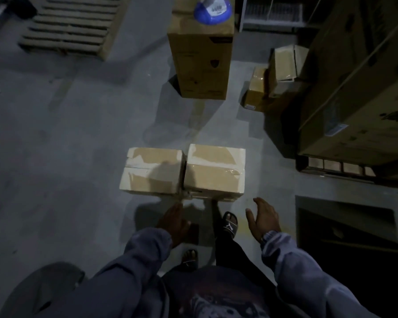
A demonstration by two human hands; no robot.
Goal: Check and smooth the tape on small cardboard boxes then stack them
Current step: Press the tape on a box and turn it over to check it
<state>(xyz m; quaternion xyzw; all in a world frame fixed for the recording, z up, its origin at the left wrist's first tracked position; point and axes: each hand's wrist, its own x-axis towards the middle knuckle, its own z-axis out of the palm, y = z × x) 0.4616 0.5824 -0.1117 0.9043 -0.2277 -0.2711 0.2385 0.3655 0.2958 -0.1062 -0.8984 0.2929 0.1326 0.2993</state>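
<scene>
Left box [152, 171] and right box [215, 172] are set touching at 12 o'clock for tape checks, with left hand [174, 222] and right hand [263, 220] held ready, each grip wide and empty.

The person wears grey-blue long sleeves [145, 255], dark trousers [236, 255], 2 black slide sandals [230, 224] with white logos, and a wristwatch [266, 237] by the right hand [262, 220].

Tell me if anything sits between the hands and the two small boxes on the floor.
Nothing visible does. The left hand and right hand hover open just short of the left box and right box, with only bare floor between.
</scene>
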